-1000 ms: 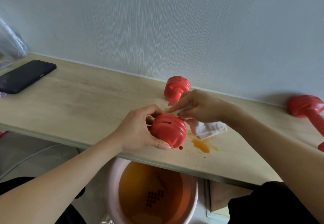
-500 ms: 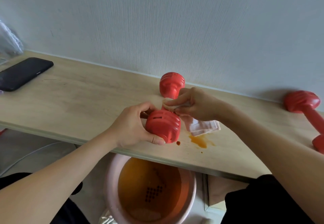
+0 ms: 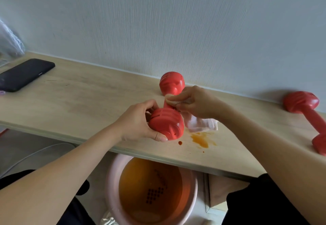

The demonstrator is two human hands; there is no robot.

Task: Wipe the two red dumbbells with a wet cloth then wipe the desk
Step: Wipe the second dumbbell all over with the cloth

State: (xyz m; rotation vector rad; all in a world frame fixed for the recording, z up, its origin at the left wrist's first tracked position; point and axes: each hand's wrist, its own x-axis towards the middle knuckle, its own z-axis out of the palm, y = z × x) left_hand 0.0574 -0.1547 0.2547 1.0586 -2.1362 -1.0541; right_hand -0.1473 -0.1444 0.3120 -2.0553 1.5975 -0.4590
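A red dumbbell [image 3: 167,124] lies on the wooden desk [image 3: 84,99], its far head near the wall. My left hand [image 3: 139,124] grips its near head at the desk's front. My right hand [image 3: 195,101] holds a pale wet cloth [image 3: 199,124] wrapped on the dumbbell's handle, with the cloth's loose end trailing onto the desk. The second red dumbbell [image 3: 307,115] lies untouched at the far right of the desk.
An orange spill [image 3: 201,139] and a small red drop [image 3: 180,143] mark the desk by the cloth. A black phone [image 3: 23,74] lies at the left. Under the desk's edge stands a pink basin [image 3: 112,189] of orange water. A clear bag sits far left.
My right hand with the cloth has slid along the handle from the near head toward the far head. My left hand keeps its grip on the near head.
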